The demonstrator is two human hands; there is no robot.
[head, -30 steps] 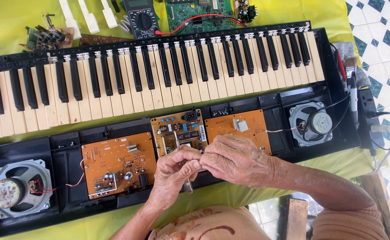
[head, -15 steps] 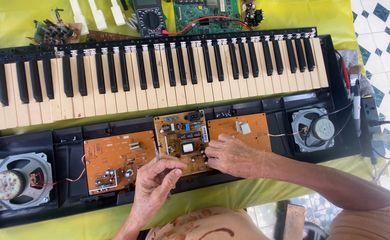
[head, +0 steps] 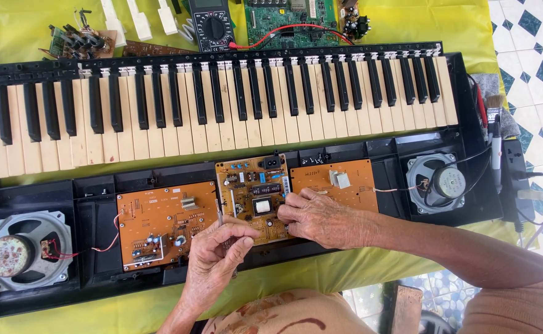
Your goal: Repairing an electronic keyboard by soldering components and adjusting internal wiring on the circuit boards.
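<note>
Three circuit boards (head: 256,196), two speakers (head: 435,182)

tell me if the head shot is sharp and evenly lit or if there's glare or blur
Head view: sharp, even daylight, soft shadows; no strong glare on the keyboard keys; left hand and right hand unblurred over the middle circuit board; slight wide-angle bend at the edges.

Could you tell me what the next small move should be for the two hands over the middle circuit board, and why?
Probably bring the thin metal tool, pinched upright in the left hand, down to the middle circuit board. The tool's tip sits just at that board's left edge, not clearly on it, while the right hand rests flat across its lower right corner, seemingly steadying it.
</note>
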